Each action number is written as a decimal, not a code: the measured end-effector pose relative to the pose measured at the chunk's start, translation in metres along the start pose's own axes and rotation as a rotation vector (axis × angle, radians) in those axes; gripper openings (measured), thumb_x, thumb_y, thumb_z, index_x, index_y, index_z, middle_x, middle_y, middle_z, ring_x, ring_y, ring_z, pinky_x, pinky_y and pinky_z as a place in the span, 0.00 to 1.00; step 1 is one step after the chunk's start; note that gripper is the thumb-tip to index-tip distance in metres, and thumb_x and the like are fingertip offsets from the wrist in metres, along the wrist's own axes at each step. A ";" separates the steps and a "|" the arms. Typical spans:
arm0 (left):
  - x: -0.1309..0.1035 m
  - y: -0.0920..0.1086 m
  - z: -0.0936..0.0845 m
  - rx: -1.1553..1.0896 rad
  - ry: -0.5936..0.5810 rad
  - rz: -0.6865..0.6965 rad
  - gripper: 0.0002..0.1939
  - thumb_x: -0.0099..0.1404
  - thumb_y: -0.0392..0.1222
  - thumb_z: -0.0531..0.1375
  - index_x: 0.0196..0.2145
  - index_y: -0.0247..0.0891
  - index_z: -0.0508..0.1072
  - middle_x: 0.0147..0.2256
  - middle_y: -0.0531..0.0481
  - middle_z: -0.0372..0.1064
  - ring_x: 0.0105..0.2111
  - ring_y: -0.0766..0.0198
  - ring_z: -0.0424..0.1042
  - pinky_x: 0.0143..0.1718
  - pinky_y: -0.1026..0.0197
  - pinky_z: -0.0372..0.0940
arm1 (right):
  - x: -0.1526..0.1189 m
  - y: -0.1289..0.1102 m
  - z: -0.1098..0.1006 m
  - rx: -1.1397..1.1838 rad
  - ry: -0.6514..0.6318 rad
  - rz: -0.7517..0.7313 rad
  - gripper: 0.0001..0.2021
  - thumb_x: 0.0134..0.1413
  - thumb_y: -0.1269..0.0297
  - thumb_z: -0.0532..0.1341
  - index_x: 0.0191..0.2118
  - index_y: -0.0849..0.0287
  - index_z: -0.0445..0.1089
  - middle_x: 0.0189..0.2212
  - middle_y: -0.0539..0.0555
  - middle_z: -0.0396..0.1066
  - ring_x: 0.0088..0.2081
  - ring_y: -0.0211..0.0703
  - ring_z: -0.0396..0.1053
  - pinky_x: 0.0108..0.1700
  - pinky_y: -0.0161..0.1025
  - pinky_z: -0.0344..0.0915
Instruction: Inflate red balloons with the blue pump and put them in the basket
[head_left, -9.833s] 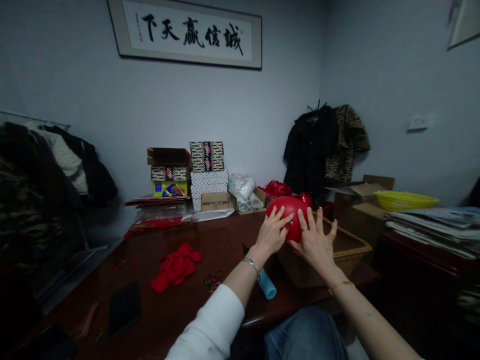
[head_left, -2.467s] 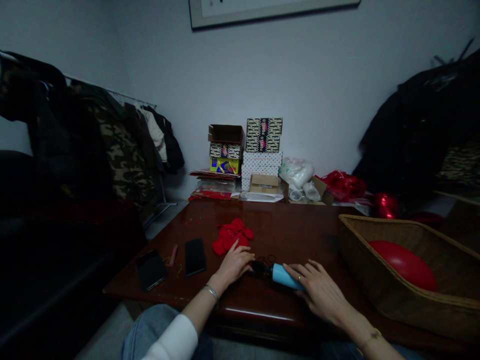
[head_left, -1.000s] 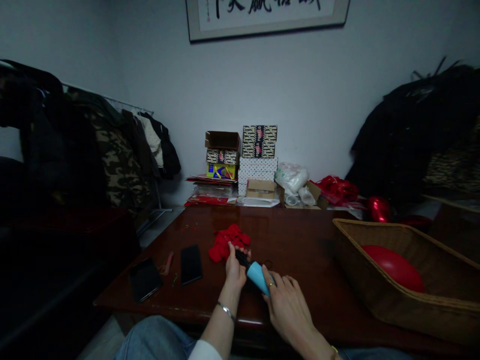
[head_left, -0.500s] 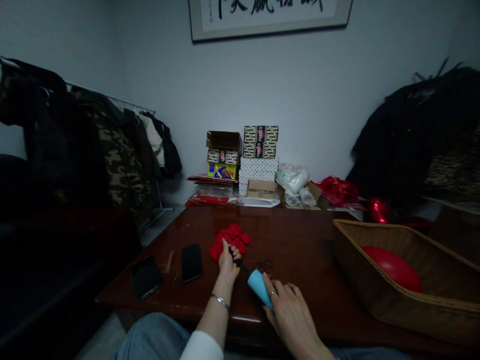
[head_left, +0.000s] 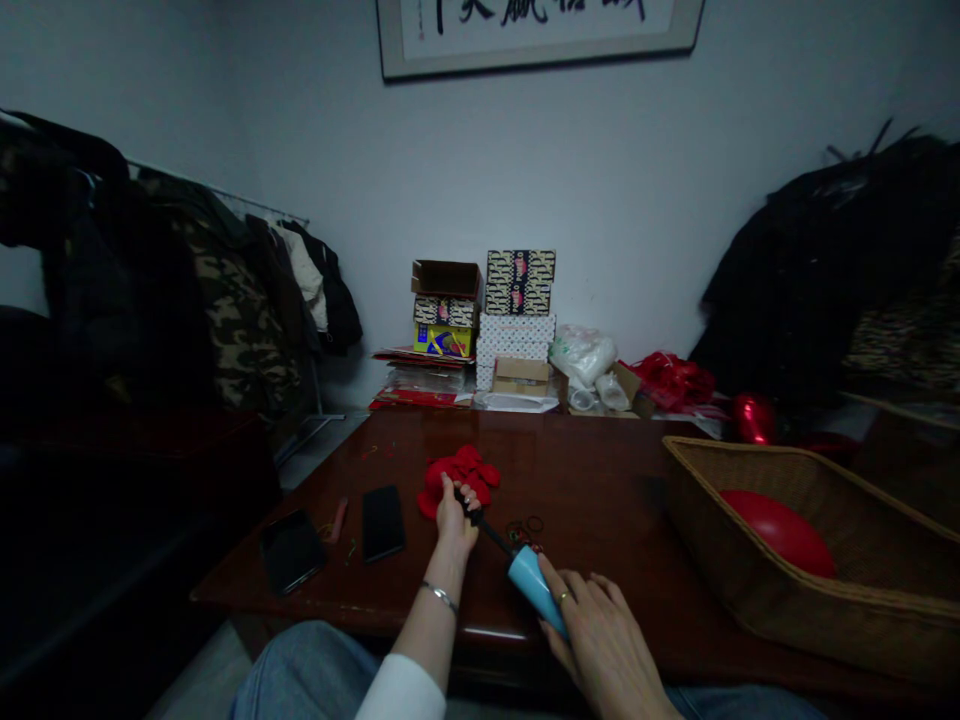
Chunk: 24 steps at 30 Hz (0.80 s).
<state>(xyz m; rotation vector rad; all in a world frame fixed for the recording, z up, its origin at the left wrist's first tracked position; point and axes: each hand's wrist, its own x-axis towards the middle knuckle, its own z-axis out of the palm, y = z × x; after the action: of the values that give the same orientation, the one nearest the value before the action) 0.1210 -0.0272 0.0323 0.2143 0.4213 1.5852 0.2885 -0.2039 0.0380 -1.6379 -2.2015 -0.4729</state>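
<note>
A light-blue hand pump (head_left: 537, 590) with a black rod and black tip lies slanted between my hands over the table's front part. My right hand (head_left: 600, 630) is wrapped round its blue barrel. My left hand (head_left: 456, 512) is closed round the black tip end, in front of a pile of red balloons (head_left: 466, 466); whether it also pinches a balloon is too small to tell. Behind the barrel, several small dark and red rings (head_left: 525, 527) lie on the brown table (head_left: 600, 460).
At the right stands a wicker basket (head_left: 750, 590) holding an inflated red balloon (head_left: 780, 532). Two dark phones, one a tablet-like device (head_left: 292, 552) and one slimmer (head_left: 382, 523), lie left. Boxes (head_left: 517, 345) and plastic bags (head_left: 585, 358) are stacked behind the table.
My right hand has moved down and to the right with the blue barrel, and more of the black rod shows. My left hand has stayed nearly in place.
</note>
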 end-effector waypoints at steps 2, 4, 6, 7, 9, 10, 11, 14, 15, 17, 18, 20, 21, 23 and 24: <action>-0.003 -0.003 0.001 0.015 0.006 0.003 0.17 0.60 0.52 0.57 0.24 0.37 0.58 0.19 0.59 0.50 0.14 0.76 0.50 0.11 0.73 0.49 | 0.004 -0.002 -0.002 -0.004 -0.016 0.007 0.30 0.51 0.67 0.56 0.60 0.53 0.50 0.38 0.53 0.68 0.39 0.45 0.66 0.48 0.47 0.52; -0.006 -0.005 0.002 0.036 0.021 0.004 0.18 0.60 0.52 0.56 0.23 0.37 0.58 0.18 0.58 0.50 0.14 0.76 0.51 0.11 0.73 0.50 | 0.008 -0.004 -0.002 -0.011 -0.027 0.012 0.29 0.51 0.66 0.57 0.60 0.53 0.51 0.38 0.53 0.68 0.39 0.45 0.66 0.49 0.47 0.52; -0.010 -0.007 0.003 0.067 0.041 0.008 0.18 0.60 0.53 0.56 0.23 0.37 0.58 0.18 0.58 0.51 0.14 0.76 0.52 0.12 0.73 0.51 | 0.012 -0.007 -0.001 -0.023 -0.036 0.020 0.28 0.51 0.66 0.57 0.59 0.54 0.52 0.38 0.54 0.68 0.39 0.46 0.65 0.49 0.47 0.52; -0.012 -0.008 0.003 0.084 0.049 0.012 0.18 0.60 0.53 0.56 0.23 0.37 0.58 0.18 0.58 0.51 0.14 0.76 0.53 0.12 0.73 0.51 | 0.013 -0.008 0.000 -0.029 -0.042 0.024 0.28 0.50 0.66 0.57 0.59 0.55 0.53 0.38 0.54 0.68 0.40 0.46 0.65 0.50 0.47 0.52; -0.015 -0.012 0.003 0.115 0.059 0.019 0.18 0.59 0.53 0.57 0.23 0.37 0.58 0.17 0.58 0.52 0.14 0.75 0.53 0.13 0.73 0.52 | 0.017 -0.010 0.002 -0.036 -0.052 0.028 0.28 0.50 0.66 0.57 0.59 0.56 0.54 0.39 0.55 0.68 0.41 0.47 0.65 0.50 0.48 0.51; -0.016 -0.014 0.003 0.127 0.062 0.021 0.18 0.59 0.54 0.57 0.23 0.37 0.58 0.17 0.58 0.52 0.14 0.75 0.53 0.13 0.72 0.52 | 0.019 -0.011 0.003 -0.036 -0.057 0.028 0.28 0.50 0.67 0.57 0.59 0.57 0.54 0.39 0.55 0.68 0.41 0.47 0.65 0.50 0.48 0.51; -0.017 -0.016 0.002 0.138 0.064 0.020 0.19 0.58 0.54 0.57 0.23 0.37 0.58 0.17 0.58 0.53 0.14 0.75 0.54 0.13 0.72 0.53 | 0.021 -0.012 0.004 -0.036 -0.062 0.027 0.28 0.50 0.67 0.57 0.59 0.57 0.54 0.40 0.55 0.68 0.41 0.46 0.65 0.50 0.47 0.51; -0.018 -0.024 0.000 0.165 0.073 0.015 0.20 0.56 0.56 0.58 0.23 0.37 0.58 0.17 0.58 0.54 0.14 0.75 0.54 0.14 0.72 0.53 | 0.028 -0.014 0.005 -0.045 -0.076 0.029 0.28 0.50 0.67 0.57 0.59 0.57 0.54 0.41 0.56 0.68 0.41 0.46 0.65 0.50 0.46 0.52; -0.019 -0.027 -0.001 0.173 0.071 0.014 0.20 0.56 0.57 0.59 0.23 0.37 0.58 0.17 0.58 0.54 0.15 0.74 0.55 0.15 0.71 0.54 | 0.031 -0.015 0.006 -0.053 -0.082 0.032 0.28 0.50 0.67 0.58 0.59 0.57 0.55 0.40 0.56 0.68 0.41 0.46 0.65 0.49 0.46 0.52; -0.019 -0.031 -0.003 0.188 0.066 0.012 0.21 0.55 0.57 0.60 0.23 0.37 0.58 0.17 0.58 0.55 0.15 0.74 0.56 0.16 0.71 0.55 | 0.035 -0.016 0.006 -0.069 -0.090 0.037 0.28 0.49 0.67 0.58 0.58 0.57 0.55 0.38 0.56 0.68 0.39 0.46 0.65 0.48 0.46 0.53; -0.019 -0.032 -0.003 0.195 0.065 0.012 0.21 0.54 0.57 0.60 0.23 0.37 0.58 0.17 0.58 0.55 0.15 0.74 0.57 0.16 0.71 0.56 | 0.037 -0.017 0.007 -0.073 -0.090 0.038 0.29 0.49 0.67 0.59 0.58 0.57 0.55 0.38 0.55 0.68 0.39 0.46 0.65 0.48 0.46 0.53; -0.019 -0.032 -0.005 0.209 0.065 0.022 0.21 0.54 0.56 0.60 0.24 0.37 0.58 0.17 0.58 0.56 0.16 0.73 0.58 0.17 0.70 0.57 | 0.039 -0.019 0.007 -0.074 -0.079 0.036 0.29 0.49 0.67 0.59 0.58 0.57 0.55 0.37 0.56 0.68 0.38 0.47 0.65 0.47 0.46 0.53; -0.018 -0.031 -0.006 0.214 0.066 0.032 0.20 0.54 0.56 0.60 0.24 0.37 0.59 0.17 0.58 0.56 0.16 0.73 0.58 0.17 0.70 0.57 | 0.039 -0.019 0.007 -0.070 -0.072 0.035 0.28 0.50 0.66 0.59 0.58 0.57 0.55 0.38 0.56 0.68 0.38 0.47 0.65 0.47 0.46 0.54; -0.017 -0.028 -0.007 0.221 0.069 0.046 0.20 0.55 0.56 0.60 0.24 0.37 0.59 0.17 0.58 0.56 0.15 0.74 0.57 0.16 0.70 0.56 | 0.039 -0.022 0.007 -0.063 -0.066 0.037 0.28 0.50 0.66 0.59 0.58 0.56 0.56 0.37 0.56 0.68 0.38 0.47 0.65 0.46 0.46 0.54; -0.016 -0.026 -0.007 0.222 0.075 0.053 0.19 0.56 0.55 0.60 0.24 0.37 0.59 0.17 0.58 0.55 0.15 0.74 0.56 0.15 0.71 0.54 | 0.038 -0.023 0.007 -0.059 -0.066 0.036 0.27 0.50 0.66 0.59 0.58 0.56 0.56 0.37 0.56 0.68 0.38 0.47 0.65 0.46 0.46 0.54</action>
<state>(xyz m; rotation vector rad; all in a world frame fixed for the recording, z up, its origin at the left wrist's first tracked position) 0.1428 -0.0434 0.0173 0.3386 0.6556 1.6010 0.2560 -0.1749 0.0487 -1.7450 -2.2207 -0.4853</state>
